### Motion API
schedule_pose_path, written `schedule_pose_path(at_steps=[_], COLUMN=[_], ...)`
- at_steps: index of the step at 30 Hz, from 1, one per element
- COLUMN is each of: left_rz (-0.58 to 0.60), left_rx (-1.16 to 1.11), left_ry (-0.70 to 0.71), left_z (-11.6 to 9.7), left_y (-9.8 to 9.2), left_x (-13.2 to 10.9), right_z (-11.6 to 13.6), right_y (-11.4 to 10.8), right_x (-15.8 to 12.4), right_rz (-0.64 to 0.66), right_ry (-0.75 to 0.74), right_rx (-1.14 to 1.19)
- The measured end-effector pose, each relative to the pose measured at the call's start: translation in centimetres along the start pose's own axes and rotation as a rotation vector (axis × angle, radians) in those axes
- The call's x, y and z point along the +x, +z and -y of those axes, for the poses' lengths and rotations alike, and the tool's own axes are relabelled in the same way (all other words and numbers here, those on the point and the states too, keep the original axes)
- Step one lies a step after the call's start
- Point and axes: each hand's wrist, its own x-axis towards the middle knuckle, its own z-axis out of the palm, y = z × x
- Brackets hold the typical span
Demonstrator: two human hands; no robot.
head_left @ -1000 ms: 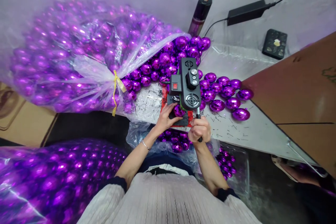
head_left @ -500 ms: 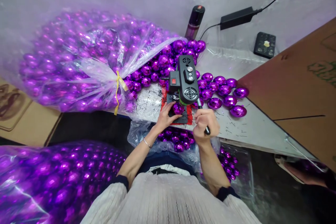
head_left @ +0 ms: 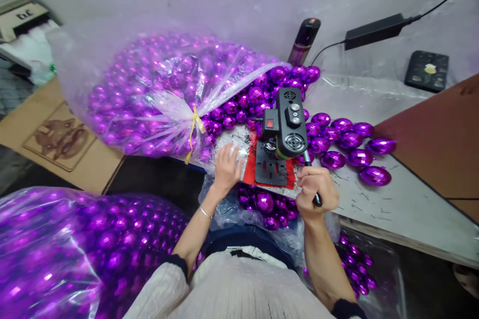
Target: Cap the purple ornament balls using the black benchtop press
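Note:
My right hand [head_left: 317, 189] is wrapped round the black-tipped lever handle [head_left: 307, 159] of a small black benchtop press [head_left: 294, 122]. Two round vents, silver buttons and a red switch mark the press's top. Under its head, the slotted black base plate [head_left: 270, 172] lies bare at the front, on a red patch [head_left: 251, 169]. To the left of the plate, over the table edge, my left hand [head_left: 227, 170] is open with its fingers apart and nothing in them. Just below the edge, shiny purple faceted balls [head_left: 265, 202] lie in clear plastic at my lap.
A tied clear bag [head_left: 149, 104] full of purple balls lies left of the press. Loose purple balls [head_left: 350, 139] sit at its right, near a cardboard box [head_left: 437, 144]. Behind stand a dark spray can [head_left: 305, 40] and a black power adapter [head_left: 374, 31]. Another filled bag [head_left: 93, 244] is lower left.
My left hand has drawn back to the left from the plate and opened. The ball it held under the press is gone from there. My right hand keeps the lever; the view has shifted left.

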Motion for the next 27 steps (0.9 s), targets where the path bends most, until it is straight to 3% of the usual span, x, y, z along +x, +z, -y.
schedule_pose_path(at_steps=[2, 5, 9, 13, 16, 19, 23, 27], left_rz=[0.060, 0.194, 0.307, 0.287, 0.167, 0.102, 0.230, 0.304], left_rx=[0.184, 0.377, 0.460, 0.354, 0.066, -0.494, -1.259, -1.590], left_ry=[-0.192, -0.285, -0.297, -0.332, -0.352, -0.427, -0.676, -0.924], left_z=[1.4, 2.6, 3.2, 3.6, 3.7, 2.8, 0.3, -2.0], left_y=[-1.5, -3.2, -3.6, -3.2, -3.1, -2.9, -2.0, -0.4], left_x=[2.8, 5.5, 6.3, 6.4, 6.5, 6.3, 5.1, 3.5], right_z=[0.1, 0.1, 0.1, 0.3, 0.4, 0.5, 0.5, 0.5], right_y=[0.0, 0.1, 0.1, 0.2, 0.2, 0.2, 0.2, 0.3], right_x=[0.0, 0.0, -0.2, -0.1, 0.0, 0.1, 0.1, 0.3], right_rz=[-0.008, -0.009, -0.005, -0.012, -0.004, -0.001, -0.014, -0.011], right_ry=[0.008, 0.012, 0.002, -0.003, -0.004, 0.009, 0.012, 0.003], right_rx=[0.000, 0.006, 0.007, -0.002, -0.006, -0.011, -0.012, -0.006])
